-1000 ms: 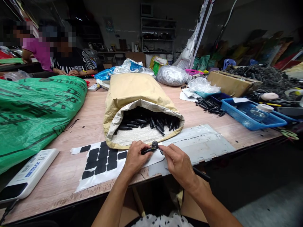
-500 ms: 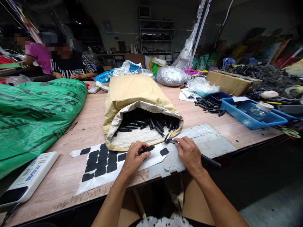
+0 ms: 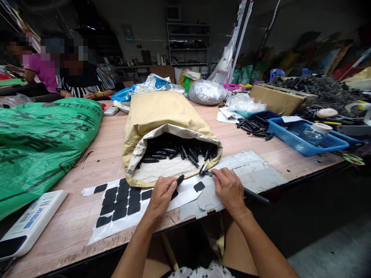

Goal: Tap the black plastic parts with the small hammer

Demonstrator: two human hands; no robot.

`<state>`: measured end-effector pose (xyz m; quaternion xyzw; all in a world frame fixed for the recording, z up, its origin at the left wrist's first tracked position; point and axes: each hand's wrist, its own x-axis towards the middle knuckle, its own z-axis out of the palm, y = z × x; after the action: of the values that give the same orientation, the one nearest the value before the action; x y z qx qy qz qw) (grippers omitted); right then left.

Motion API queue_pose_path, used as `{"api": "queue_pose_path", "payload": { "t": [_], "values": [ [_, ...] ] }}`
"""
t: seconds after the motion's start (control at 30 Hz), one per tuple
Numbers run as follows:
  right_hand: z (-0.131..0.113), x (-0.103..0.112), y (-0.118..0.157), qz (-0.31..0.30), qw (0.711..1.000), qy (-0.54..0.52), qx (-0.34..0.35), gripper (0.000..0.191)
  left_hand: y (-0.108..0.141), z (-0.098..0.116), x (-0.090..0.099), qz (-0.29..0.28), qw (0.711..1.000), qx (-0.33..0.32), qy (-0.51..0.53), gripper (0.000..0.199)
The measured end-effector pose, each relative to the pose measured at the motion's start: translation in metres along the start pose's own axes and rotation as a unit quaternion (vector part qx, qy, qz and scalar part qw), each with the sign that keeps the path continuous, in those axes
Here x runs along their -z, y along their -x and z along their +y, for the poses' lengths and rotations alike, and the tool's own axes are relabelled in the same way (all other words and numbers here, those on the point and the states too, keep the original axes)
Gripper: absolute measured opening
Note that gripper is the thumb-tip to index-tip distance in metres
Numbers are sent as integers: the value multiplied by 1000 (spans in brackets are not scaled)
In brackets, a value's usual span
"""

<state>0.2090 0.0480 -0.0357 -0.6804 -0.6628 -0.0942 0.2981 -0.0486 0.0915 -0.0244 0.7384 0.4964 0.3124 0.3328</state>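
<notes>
My left hand (image 3: pixel 161 195) is closed on a small black cylindrical part (image 3: pixel 180 180), whose end sticks up past the thumb. In my right hand (image 3: pixel 230 189) is a small hammer (image 3: pixel 204 169) with a shiny metal head and a dark handle that runs out behind the palm. The hammer head lies by the lower right lip of a tan paper sack (image 3: pixel 169 110). Inside the sack's mouth are many similar black parts (image 3: pixel 189 154). Under my left wrist stretches a white sheet with black rounded stickers (image 3: pixel 123 197). A grey board (image 3: pixel 246 170) lies beneath my right hand.
A green woven sack (image 3: pixel 46 143) and a white power strip (image 3: pixel 34 222) take up the left. To the right are loose black parts (image 3: pixel 253 127), a blue tray (image 3: pixel 307 139) and a cardboard box (image 3: pixel 279 98). Two people sit at the far left.
The black part in my left hand has turned from lying nearly flat to pointing more upward. My right hand keeps the hammer in about the same place. The view has shifted slightly.
</notes>
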Motion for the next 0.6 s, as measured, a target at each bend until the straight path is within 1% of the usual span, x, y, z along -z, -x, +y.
{"api": "queue_pose_path", "payload": {
  "t": [0.13,0.33,0.47,0.6],
  "values": [
    [0,0,0,6,1000,1,1,24,0,3,1,0,1000,11,-1,36],
    [-1,0,-1,-2,1000,6,-5,24,1,5,2,1,1000,25,-1,38],
    [-1,0,0,-1,1000,3,-3,25,1,8,2,-4,1000,12,-24,34],
    [0,0,-1,-3,1000,-4,-1,25,1,9,1,-8,998,-29,-46,27]
  ]
}}
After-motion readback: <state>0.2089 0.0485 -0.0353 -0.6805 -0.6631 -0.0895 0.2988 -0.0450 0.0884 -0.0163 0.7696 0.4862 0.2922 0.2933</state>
